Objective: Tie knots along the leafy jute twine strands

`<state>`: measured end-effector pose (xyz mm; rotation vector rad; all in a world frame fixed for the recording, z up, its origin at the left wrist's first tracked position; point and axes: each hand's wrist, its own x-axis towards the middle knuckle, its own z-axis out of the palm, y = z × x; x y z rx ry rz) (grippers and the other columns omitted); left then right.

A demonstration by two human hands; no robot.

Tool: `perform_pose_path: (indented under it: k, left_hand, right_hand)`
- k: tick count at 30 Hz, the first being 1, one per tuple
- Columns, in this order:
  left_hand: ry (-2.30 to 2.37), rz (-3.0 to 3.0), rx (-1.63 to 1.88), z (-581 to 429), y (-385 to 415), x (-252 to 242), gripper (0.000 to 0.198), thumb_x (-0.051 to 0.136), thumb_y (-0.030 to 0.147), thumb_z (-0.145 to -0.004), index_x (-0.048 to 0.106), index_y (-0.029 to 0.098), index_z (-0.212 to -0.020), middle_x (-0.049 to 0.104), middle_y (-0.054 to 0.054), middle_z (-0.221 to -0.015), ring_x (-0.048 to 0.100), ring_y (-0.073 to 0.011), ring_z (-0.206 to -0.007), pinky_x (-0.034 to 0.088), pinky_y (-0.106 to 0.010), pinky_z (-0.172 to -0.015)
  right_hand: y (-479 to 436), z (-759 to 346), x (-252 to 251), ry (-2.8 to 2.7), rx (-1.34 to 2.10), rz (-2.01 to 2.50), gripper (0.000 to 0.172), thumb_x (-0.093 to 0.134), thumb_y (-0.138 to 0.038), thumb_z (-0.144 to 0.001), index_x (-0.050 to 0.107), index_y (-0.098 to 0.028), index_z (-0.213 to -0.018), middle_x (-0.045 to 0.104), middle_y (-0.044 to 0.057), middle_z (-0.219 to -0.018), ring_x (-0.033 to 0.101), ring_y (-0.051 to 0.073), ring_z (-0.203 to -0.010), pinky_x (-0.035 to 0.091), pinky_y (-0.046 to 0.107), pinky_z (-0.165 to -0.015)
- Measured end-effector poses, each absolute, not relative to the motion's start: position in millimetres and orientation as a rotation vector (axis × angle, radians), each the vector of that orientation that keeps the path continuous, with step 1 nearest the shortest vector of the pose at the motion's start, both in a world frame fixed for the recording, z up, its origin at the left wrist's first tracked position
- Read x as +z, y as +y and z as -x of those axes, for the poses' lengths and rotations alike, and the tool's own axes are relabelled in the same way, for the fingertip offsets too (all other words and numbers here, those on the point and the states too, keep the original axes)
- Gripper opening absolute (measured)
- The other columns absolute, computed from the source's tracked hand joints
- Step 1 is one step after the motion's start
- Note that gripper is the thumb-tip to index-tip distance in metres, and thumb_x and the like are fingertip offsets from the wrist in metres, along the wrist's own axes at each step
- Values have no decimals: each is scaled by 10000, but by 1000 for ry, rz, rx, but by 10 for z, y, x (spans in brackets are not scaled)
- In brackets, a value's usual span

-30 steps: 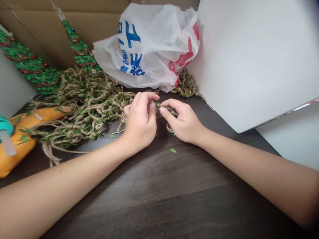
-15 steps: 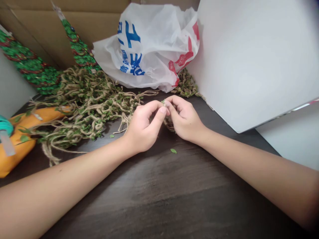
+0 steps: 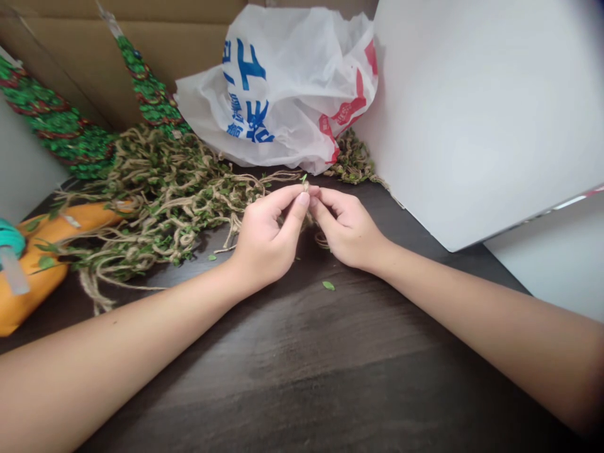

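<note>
Slightly higher than a moment earlier: left hand [image 3: 267,236] and right hand [image 3: 348,229], each closed in a fingertip pinch on a strand of leafy jute twine [image 3: 306,187], just in front of a white plastic bag [image 3: 278,82], the rest heaped on the dark wood tabletop [image 3: 302,352]. Light, limp, fibrous by the look — a loose green leaf [image 3: 328,285] suggests easy shedding — so best taken on bare twine.
</note>
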<state>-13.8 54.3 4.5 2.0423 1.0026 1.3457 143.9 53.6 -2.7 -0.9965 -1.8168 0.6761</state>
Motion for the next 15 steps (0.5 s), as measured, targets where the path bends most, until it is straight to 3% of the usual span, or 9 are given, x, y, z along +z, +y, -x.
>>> perform_pose_path:
  k: [10,15]
  left_hand:
    - [1164,-2185,1240,132,583,46,232,508,248,-976,724,171,-1011,765,-54,-972,702,-192,-905,525,-336,-861]
    - [1204,-2176,1212,127,576,61,206,510,246,-962,704,176,-954,753,-44,-910,686,-189,-875,513,-332,-840]
  right_hand:
    - [505,-1442,-4,-1809,710,1070,271,544,-214,-908,471,-189,-648,432,-37,-625,384,109,-609,327,286,-606]
    - [482,-1425,13,-1801,721,1094,256,557,-188,-868,451,-196,-635,406,-47,-594,360,104,-592,304,280,-580]
